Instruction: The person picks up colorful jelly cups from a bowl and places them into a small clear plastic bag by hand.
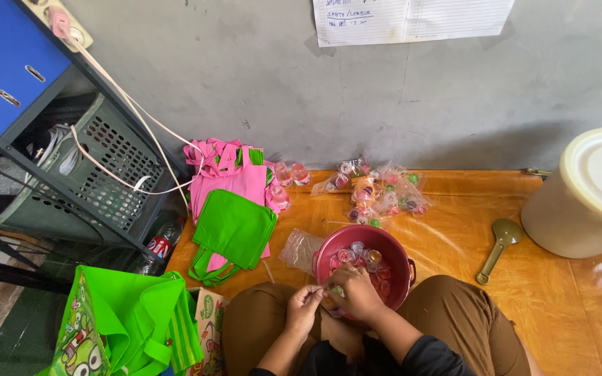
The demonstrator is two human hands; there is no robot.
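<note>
Jelly cups (362, 259) are sitting heaped in the red bowl (329, 254) between my knees, and I am working a small clear bag (329, 298) right at its near rim. My left hand (303, 306) is pinching the bag's edge with narrowed fingers, while my right hand (358, 292) is curling over it, fingers closed on the bag; what is inside I cannot tell. I am judging it best to keep both hands low over the bowl so nothing rolls onto the orange floor mat (454, 230). Filled packets (377, 191) are lying beyond, green tote bags (233, 230) to my left.
</note>
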